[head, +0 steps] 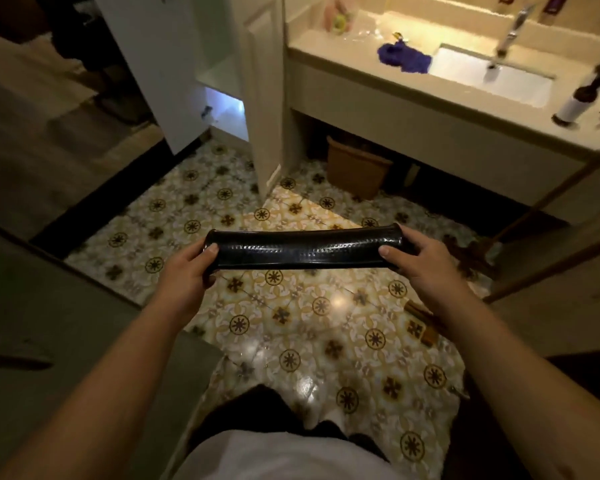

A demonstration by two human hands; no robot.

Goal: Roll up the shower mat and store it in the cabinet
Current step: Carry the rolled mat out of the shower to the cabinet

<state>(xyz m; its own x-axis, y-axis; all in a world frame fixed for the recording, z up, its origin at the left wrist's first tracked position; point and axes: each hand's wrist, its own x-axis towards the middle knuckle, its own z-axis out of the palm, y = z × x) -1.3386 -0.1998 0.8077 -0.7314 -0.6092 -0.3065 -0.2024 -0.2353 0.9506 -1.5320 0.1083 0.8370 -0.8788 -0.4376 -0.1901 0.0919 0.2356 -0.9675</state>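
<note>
A glossy tiled floor with yellow and dark flower medallions (pixel 291 306) fills the middle of the view. Beyond it stands a tall white cabinet (pixel 257 98), its door (pixel 142 64) swung wide to the left and a lit shelf space showing low inside. To its right runs a cream vanity counter (pixel 378 109) with a white rectangular sink (pixel 499 76) set into it; a purple cloth (pixel 400 57) lies on the counter at the sink's left edge, and a dark bottle (pixel 582 95) lies near the counter's right corner. A brown bin (pixel 355 171) sits on the floor under the counter.

The black, shiny, ribbed shower mat (pixel 302 249) is already rolled into a long tube and hangs level in the air above the floor, well short of the cabinet. The left hand (pixel 187 271) is wrapped around its left end, thumb on top, and the right hand (pixel 420 261) clasps the right end likewise.

The mat looks rubbery, light and springy; the roll sags slightly and would probably uncoil if let go, and its wet-looking sheen suggests a slippery surface. A firm grip at both ends, over the loose outer flap, seems the safest hold for carrying it to the open shelf.
</note>
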